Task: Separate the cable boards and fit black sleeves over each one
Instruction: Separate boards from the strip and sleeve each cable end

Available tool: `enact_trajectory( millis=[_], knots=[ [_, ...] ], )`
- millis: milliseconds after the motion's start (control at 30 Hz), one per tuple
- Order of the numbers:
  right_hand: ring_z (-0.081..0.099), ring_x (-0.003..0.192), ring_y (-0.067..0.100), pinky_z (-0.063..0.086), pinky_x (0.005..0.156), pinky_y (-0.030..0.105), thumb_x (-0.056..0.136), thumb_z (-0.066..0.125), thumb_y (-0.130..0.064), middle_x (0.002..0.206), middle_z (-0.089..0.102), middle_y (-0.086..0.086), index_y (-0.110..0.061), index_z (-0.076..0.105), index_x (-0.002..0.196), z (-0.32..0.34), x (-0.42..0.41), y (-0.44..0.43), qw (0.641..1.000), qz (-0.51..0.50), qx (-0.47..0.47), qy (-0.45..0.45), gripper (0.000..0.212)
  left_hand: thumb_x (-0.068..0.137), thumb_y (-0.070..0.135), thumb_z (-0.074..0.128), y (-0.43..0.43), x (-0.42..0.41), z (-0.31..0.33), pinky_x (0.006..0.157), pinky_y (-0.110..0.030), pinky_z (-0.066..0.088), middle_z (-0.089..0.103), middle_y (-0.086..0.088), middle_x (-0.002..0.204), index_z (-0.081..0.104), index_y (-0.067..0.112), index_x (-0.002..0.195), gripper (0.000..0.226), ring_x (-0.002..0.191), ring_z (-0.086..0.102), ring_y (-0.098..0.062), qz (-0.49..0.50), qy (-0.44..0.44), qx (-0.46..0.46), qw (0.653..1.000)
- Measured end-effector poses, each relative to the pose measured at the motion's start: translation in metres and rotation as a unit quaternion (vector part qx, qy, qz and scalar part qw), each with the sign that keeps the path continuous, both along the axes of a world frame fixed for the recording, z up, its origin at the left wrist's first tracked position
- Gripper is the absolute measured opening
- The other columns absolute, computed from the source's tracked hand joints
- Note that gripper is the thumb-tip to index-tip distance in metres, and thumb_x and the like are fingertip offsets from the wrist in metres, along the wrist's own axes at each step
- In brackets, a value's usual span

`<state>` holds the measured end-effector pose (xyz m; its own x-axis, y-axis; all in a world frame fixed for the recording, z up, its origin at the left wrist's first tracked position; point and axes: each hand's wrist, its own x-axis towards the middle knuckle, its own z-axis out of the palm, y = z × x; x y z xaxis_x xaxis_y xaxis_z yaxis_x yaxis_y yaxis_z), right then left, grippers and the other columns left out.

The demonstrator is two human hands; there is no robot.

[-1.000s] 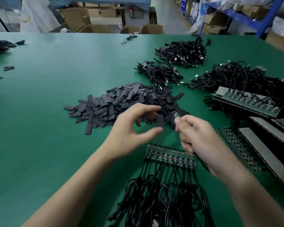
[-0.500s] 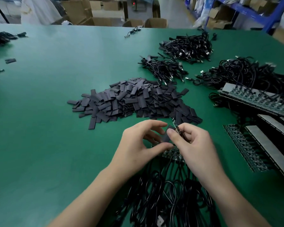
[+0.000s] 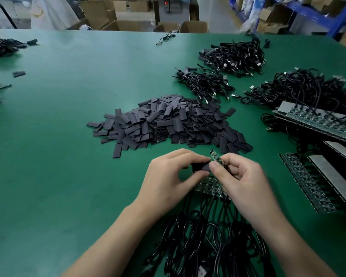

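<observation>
My right hand point(image 3: 242, 182) pinches a small green cable board point(image 3: 215, 155) between thumb and forefinger, its tip pointing up and left. My left hand point(image 3: 168, 176) pinches a black sleeve point(image 3: 201, 167) right beside the board's lower end. Whether the sleeve is over the board I cannot tell. Under both hands lies a joined strip of boards point(image 3: 208, 186) with black cables point(image 3: 204, 242) trailing toward me. A big heap of loose black sleeves point(image 3: 168, 122) lies just beyond my hands.
Green table point(image 3: 68, 156). Strips of boards on panels point(image 3: 318, 182) lie at the right. Bundles of cables point(image 3: 234, 54) sit at the back right, with a smaller bundle point(image 3: 204, 82) nearer. More cable bits point(image 3: 0, 47) lie at the far left. Cardboard boxes point(image 3: 194, 27) stand past the far edge.
My hands have come together and moved nearer to me, down over the joined strip. The left hand now pinches a sleeve against the board that the right hand holds.
</observation>
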<state>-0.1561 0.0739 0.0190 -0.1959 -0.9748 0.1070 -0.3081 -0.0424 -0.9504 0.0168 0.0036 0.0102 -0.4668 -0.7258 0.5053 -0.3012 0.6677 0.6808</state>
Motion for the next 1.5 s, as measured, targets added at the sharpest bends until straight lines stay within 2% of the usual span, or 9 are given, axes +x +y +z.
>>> enact_trajectory(
  millis=[67, 233, 367, 500, 667, 733, 867, 1100, 1500],
  knots=[
    [0.047, 0.047, 0.001, 0.033, 0.049, 0.012, 0.091, 0.063, -0.045, 0.058, 0.060, -0.009, -0.028, 0.073, 0.088, 0.000, 0.001, 0.000, 1.000, -0.001, -0.001, -0.004, 0.020, 0.088, 0.030, 0.081, 0.001, -0.001, 0.000, 0.079, -0.032, 0.057, 0.073, 0.016, 0.098, 0.078, 0.023, 0.105, 0.019, 0.092, 0.070, -0.005, 0.005, 0.006, 0.002, 1.000],
    [0.045, 0.056, 0.016, 0.038, 0.057, 0.036, 0.089, 0.057, -0.062, 0.061, 0.052, 0.003, -0.027, 0.072, 0.091, 0.001, -0.003, 0.001, 1.000, 0.006, -0.007, 0.005, 0.038, 0.085, 0.027, 0.084, -0.001, 0.001, 0.000, 0.076, -0.035, 0.057, 0.076, 0.015, 0.097, 0.081, 0.021, 0.102, 0.018, 0.093, 0.071, -0.007, 0.011, 0.028, 0.036, 0.999],
    [0.040, 0.058, 0.017, 0.035, 0.058, 0.040, 0.091, 0.046, -0.059, 0.062, 0.041, -0.004, -0.026, 0.069, 0.086, 0.007, -0.011, 0.001, 0.999, 0.009, 0.029, -0.024, 0.040, 0.081, 0.024, 0.085, -0.005, 0.004, 0.001, 0.078, -0.031, 0.058, 0.077, 0.014, 0.096, 0.081, 0.021, 0.100, 0.019, 0.094, 0.072, -0.006, 0.017, 0.053, 0.071, 0.996],
    [0.041, 0.058, 0.034, 0.041, 0.059, 0.053, 0.089, 0.045, -0.061, 0.061, 0.041, 0.013, -0.027, 0.066, 0.080, 0.016, -0.014, 0.003, 0.997, 0.039, 0.032, 0.055, 0.041, 0.079, 0.028, 0.083, -0.006, 0.005, 0.000, 0.078, -0.023, 0.057, 0.078, 0.014, 0.095, 0.081, 0.022, 0.098, 0.020, 0.093, 0.072, -0.006, 0.015, 0.070, 0.084, 0.994],
    [0.034, 0.050, 0.011, 0.028, 0.049, 0.029, 0.104, 0.053, -0.040, 0.053, 0.037, -0.004, -0.025, 0.063, 0.076, 0.014, -0.016, 0.004, 0.992, 0.058, 0.018, 0.107, 0.033, 0.079, 0.032, 0.081, -0.007, 0.007, -0.001, 0.076, -0.019, 0.055, 0.078, 0.015, 0.094, 0.081, 0.022, 0.096, 0.019, 0.093, 0.072, -0.005, 0.011, 0.075, 0.076, 0.994],
    [0.032, 0.049, 0.009, 0.026, 0.048, 0.024, 0.104, 0.055, -0.031, 0.052, 0.037, -0.007, -0.023, 0.062, 0.073, 0.014, -0.018, 0.005, 0.992, 0.062, 0.020, 0.109, 0.032, 0.079, 0.032, 0.081, -0.008, 0.007, -0.002, 0.075, -0.019, 0.054, 0.078, 0.015, 0.094, 0.081, 0.022, 0.095, 0.019, 0.093, 0.072, -0.005, 0.012, 0.072, 0.073, 0.995],
    [0.031, 0.048, 0.006, 0.027, 0.048, 0.020, 0.103, 0.056, -0.028, 0.051, 0.038, -0.010, -0.022, 0.061, 0.071, 0.013, -0.017, 0.005, 0.991, 0.069, 0.018, 0.115, 0.033, 0.080, 0.032, 0.081, -0.008, 0.008, -0.003, 0.073, -0.019, 0.054, 0.077, 0.015, 0.093, 0.081, 0.023, 0.096, 0.018, 0.092, 0.072, -0.005, 0.011, 0.057, 0.071, 0.996],
    [0.034, 0.048, 0.005, 0.028, 0.047, 0.020, 0.101, 0.057, -0.030, 0.052, 0.040, -0.010, -0.021, 0.061, 0.070, 0.011, -0.017, 0.005, 0.987, 0.071, 0.017, 0.145, 0.032, 0.080, 0.025, 0.086, -0.010, 0.009, -0.004, 0.070, -0.039, 0.057, 0.077, 0.014, 0.094, 0.082, 0.020, 0.096, 0.017, 0.090, 0.072, -0.009, 0.010, 0.020, 0.047, 0.999],
    [0.038, 0.048, 0.004, 0.032, 0.049, 0.019, 0.100, 0.057, -0.034, 0.052, 0.046, -0.012, -0.023, 0.058, 0.066, 0.009, -0.017, 0.005, 0.984, 0.075, 0.033, 0.161, 0.036, 0.082, 0.029, 0.084, -0.012, 0.016, 0.005, 0.084, -0.036, 0.059, 0.076, 0.012, 0.098, 0.082, 0.019, 0.101, 0.022, 0.094, 0.071, -0.004, -0.037, -0.050, 0.007, 0.998]
  ],
)
